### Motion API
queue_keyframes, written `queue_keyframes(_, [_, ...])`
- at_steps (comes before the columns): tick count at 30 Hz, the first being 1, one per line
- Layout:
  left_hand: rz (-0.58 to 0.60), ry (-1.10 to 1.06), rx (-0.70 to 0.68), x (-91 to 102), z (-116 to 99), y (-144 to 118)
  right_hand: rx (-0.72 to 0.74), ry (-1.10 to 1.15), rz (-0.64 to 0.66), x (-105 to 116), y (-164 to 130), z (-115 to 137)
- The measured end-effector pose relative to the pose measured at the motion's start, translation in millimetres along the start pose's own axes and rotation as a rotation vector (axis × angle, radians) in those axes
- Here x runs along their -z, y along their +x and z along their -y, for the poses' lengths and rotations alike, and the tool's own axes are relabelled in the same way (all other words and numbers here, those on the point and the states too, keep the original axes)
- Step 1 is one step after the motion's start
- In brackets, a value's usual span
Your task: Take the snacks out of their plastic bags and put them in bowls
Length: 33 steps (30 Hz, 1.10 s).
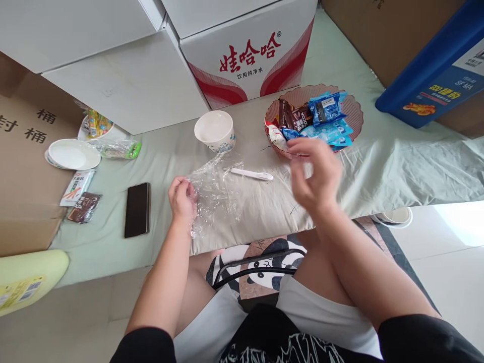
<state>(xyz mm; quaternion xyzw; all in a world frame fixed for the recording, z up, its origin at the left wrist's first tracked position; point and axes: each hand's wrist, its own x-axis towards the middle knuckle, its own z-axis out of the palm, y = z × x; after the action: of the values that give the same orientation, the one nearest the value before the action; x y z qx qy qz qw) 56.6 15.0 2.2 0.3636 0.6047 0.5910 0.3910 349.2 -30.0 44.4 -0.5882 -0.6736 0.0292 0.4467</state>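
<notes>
My left hand (182, 197) is closed on a crumpled sheet of clear plastic film (217, 194), which spreads to the right over the cloth. Behind the film stands a white paper bowl (215, 127) with a blue print. A white plastic utensil (251, 174), perhaps a folded knife, lies right of the film. My right hand (315, 174) is raised at the near edge of a pink ribbed fruit bowl (353, 113). Its fingers are bent and blurred, so whether anything is between them is unclear. Packaged snacks (325, 108) in blue and brown wrappers fill the fruit bowl.
A black phone (137, 209) lies on the left, near snack packets (83, 207) and stacked white bowls (73, 154). White cartons (249, 65) wall off the back. A blue box (431, 70) stands at right. A yellow-green container (30, 277) is at the left edge.
</notes>
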Motion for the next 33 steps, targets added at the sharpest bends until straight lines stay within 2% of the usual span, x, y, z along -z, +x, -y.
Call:
queue_keyframes(4, [0.088,-0.01,0.013,2.4,0.3,0.4,0.087,0.23,0.289,-35.1,-15.7,30.5])
queue_keyframes(7, [0.196,-0.089,0.1,5.6,-4.9,-3.3,0.013,0.256,0.363,-57.5,-18.1,29.9])
queue_keyframes(9, [0.344,-0.144,0.219,12.2,-11.7,-6.3,-0.069,0.279,0.377,-67.5,-17.0,23.2])
queue_keyframes(13, [0.735,-0.264,0.474,35.9,-20.1,-8.5,-0.221,0.41,0.423,-80.0,-15.2,12.4])
queue_keyframes(16, [0.869,-0.388,0.562,50.0,-15.5,-6.8,-0.229,0.598,0.487,-85.8,-15.3,14.1])
queue_keyframes(19, [0.862,-0.433,0.597,52.7,-11.1,-2.0,-0.181,0.762,0.608,-90.0,-15.9,22.7])
queue_keyframes(22, [0.801,-0.4,0.544,49.7,-12.9,5.6,-0.29,0.867,0.653,-91.9,-16.3,31.8])
queue_keyframes(25, [0.687,-0.274,0.374,49.2,-12.5,12.6,-0.46,0.843,0.475,-90.0,-14.8,37.0])
queue_keyframes(27, [0.604,-0.134,0.266,51.1,-7.9,15.5,-0.508,0.735,0.362,-86.6,-12.8,37.8])
queue_keyframes(30, [0.48,0.023,0.156,54.7,0.5,18.4,-0.507,0.574,0.283,-81.0,-10.9,34.9])
queue_keyframes(33, [0.351,0.014,0.085,58.4,3.0,23.4,-0.464,0.51,0.219,-77.1,-12.1,27.5])
